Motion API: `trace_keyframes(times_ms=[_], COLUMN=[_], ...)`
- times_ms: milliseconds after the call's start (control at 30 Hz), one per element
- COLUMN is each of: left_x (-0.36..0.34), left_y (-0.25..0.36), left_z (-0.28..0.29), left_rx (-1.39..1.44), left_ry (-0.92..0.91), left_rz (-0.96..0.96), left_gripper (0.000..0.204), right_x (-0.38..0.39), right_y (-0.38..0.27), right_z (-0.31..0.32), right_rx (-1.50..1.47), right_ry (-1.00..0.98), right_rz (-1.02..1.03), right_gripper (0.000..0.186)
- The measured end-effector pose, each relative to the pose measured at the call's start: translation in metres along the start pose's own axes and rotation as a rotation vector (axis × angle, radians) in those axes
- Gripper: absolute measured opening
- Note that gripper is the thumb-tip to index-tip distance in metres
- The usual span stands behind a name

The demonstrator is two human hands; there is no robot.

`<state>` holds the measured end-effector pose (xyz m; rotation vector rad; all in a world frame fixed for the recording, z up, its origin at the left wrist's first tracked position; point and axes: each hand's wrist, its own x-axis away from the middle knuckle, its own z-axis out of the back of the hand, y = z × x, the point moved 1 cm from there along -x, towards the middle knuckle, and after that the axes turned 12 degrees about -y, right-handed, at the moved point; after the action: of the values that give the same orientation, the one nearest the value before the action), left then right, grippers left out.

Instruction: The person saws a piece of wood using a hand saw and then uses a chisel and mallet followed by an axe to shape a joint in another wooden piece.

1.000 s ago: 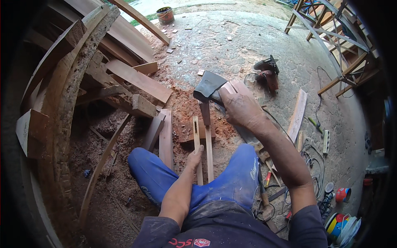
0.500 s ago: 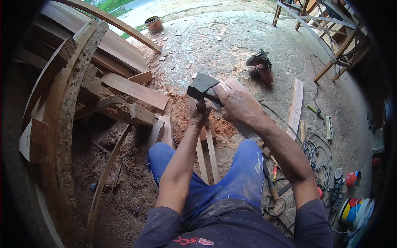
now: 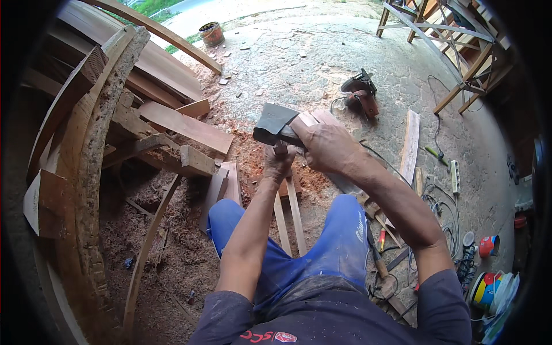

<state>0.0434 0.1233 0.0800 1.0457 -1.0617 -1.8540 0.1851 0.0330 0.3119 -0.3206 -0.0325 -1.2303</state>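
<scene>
My right hand (image 3: 329,144) is closed on a dark grey, bent piece (image 3: 276,119) that looks like a folded abrasive sheet or a flat blade; I cannot tell which. Its broad face sticks out left of my fingers. Just under it, my left hand (image 3: 279,163) is closed and upright, fingertips close against its lower edge. What the left hand grips is mostly hidden. Below that hand, two narrow wooden strips (image 3: 296,224) slant between my knees, their far ends near a small reddish block (image 3: 283,187).
Curved timbers (image 3: 92,144) and boards (image 3: 187,127) crowd the left, over shavings. A corded power tool (image 3: 362,96) lies on the concrete ahead. To the right are a long plank (image 3: 410,144), a power strip (image 3: 455,176), tangled cables (image 3: 443,213) and a wooden stand (image 3: 466,75). A bucket (image 3: 211,34) stands far off.
The dark grey piece has tilted and shifted slightly left, showing more of its broad face. My right hand moved a little left with it; my left hand stays close beneath.
</scene>
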Motion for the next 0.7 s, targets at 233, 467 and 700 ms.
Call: trace_keyframes(times_ms=[233,467,700], left_x=[0.002,0.002,0.006], left_y=[0.001,0.011,-0.001], left_z=[0.0,0.003,-0.004], left_rx=[-0.134,-0.041,-0.088], left_ry=[0.041,-0.01,-0.01], left_rz=[-0.131,-0.065,-0.113], left_gripper=[0.055,0.048,0.046], right_x=[0.013,-0.006,-0.017], right_y=[-0.022,0.004,0.009], right_z=[0.038,0.001,-0.014], right_rx=[-0.171,-0.009,-0.055], right_ry=[0.138,0.014,0.095], right_rz=[-0.04,-0.031,0.03], right_gripper=[0.034,0.032,0.032])
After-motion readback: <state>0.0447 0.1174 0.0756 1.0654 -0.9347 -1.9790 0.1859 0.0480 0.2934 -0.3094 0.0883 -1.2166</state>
